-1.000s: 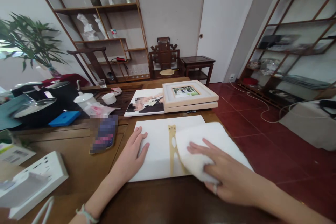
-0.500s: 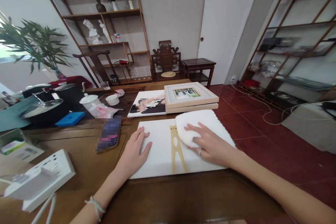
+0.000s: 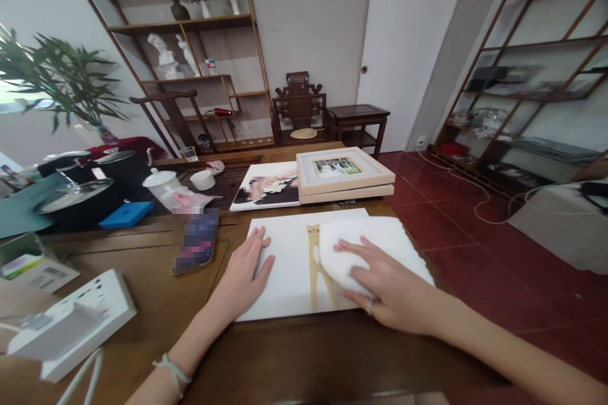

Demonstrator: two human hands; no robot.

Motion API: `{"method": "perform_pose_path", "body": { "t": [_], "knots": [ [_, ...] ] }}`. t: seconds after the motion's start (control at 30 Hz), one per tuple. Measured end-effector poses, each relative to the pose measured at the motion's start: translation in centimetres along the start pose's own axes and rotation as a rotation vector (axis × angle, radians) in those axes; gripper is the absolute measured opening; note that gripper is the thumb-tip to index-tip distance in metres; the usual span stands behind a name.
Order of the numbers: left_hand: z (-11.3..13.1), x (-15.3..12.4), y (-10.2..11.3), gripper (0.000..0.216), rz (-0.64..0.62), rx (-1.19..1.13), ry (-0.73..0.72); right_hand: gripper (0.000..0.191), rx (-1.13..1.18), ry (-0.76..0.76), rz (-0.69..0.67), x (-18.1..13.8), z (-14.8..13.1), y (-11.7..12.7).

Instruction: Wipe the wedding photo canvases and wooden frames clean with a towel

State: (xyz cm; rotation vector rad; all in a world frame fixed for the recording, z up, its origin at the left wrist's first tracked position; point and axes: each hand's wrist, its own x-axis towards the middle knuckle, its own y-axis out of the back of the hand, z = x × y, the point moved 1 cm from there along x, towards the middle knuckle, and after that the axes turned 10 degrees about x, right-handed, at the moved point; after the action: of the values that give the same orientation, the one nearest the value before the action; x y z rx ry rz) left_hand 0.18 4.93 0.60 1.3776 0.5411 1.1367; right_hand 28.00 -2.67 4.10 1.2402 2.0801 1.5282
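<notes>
A white panel (image 3: 280,266) with a tan, long-legged animal figure (image 3: 313,259) on it lies flat on the wooden table. My left hand (image 3: 249,269) rests on the panel's left side, fingers stretched out and holding nothing. Over the right part of the panel is a folded, fluffy white towel (image 3: 346,240), which covers part of the figure's right side. My right hand (image 3: 380,281) grips and presses this towel, with the index and middle fingers on top and the thumb side toward the panel's front edge.
Behind the panel are stacked light-wood picture frames (image 3: 346,183) and a photo print (image 3: 266,186). To the left are a phone (image 3: 197,240), a white power strip (image 3: 90,323), a blue box (image 3: 126,214), a teapot (image 3: 161,183), a cup (image 3: 202,181) and dark pots (image 3: 78,196).
My right hand has slid the towel toward me, over the lower right part of the panel. The panel's far right corner now shows. My left hand has stayed in place.
</notes>
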Motion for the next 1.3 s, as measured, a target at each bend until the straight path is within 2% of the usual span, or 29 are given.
{"method": "perform_pose_path", "body": {
  "t": [0.17,0.3,0.47,0.63,0.73,0.87,1.0,1.1,1.2,1.3],
  "knots": [
    [-0.1,0.0,0.0,0.031,0.0,-0.006,-0.001,0.022,-0.054,-0.028,0.044,5.1,3.2,-0.3],
    [0.0,0.1,0.0,0.031,-0.021,-0.009,0.01,0.024,-0.063,-0.074,0.054,7.0,4.0,-0.8],
    [0.1,0.1,0.0,0.035,-0.047,-0.005,0.022,0.023,-0.092,-0.071,-0.034,4.8,0.7,-1.9],
    [0.1,-0.1,0.1,0.04,-0.054,-0.012,0.038,0.015,-0.025,0.159,-0.172,1.2,-4.4,-2.9],
    [-0.1,-0.1,0.0,0.047,-0.059,-0.024,0.015,0.016,0.017,0.247,-0.241,1.0,-5.4,-2.9],
    [-0.4,0.0,-0.2,0.048,-0.061,-0.029,-0.013,0.021,0.064,0.161,-0.208,4.1,-3.4,-2.1],
    [-0.5,0.0,-0.2,0.046,-0.046,-0.028,-0.02,0.024,0.0,0.083,-0.112,8.6,0.0,-1.5],
    [-0.5,-0.1,-0.2,0.045,-0.036,-0.028,-0.025,0.026,-0.041,0.043,-0.076,10.7,1.5,-1.6],
    [-0.5,-0.1,-0.2,0.045,-0.011,-0.034,-0.034,0.025,-0.069,0.027,-0.087,10.8,1.1,-2.1],
    [-0.5,-0.1,-0.2,0.045,0.01,-0.04,-0.038,0.027,-0.144,0.026,-0.164,9.3,-1.4,-2.8]
  ]
}}
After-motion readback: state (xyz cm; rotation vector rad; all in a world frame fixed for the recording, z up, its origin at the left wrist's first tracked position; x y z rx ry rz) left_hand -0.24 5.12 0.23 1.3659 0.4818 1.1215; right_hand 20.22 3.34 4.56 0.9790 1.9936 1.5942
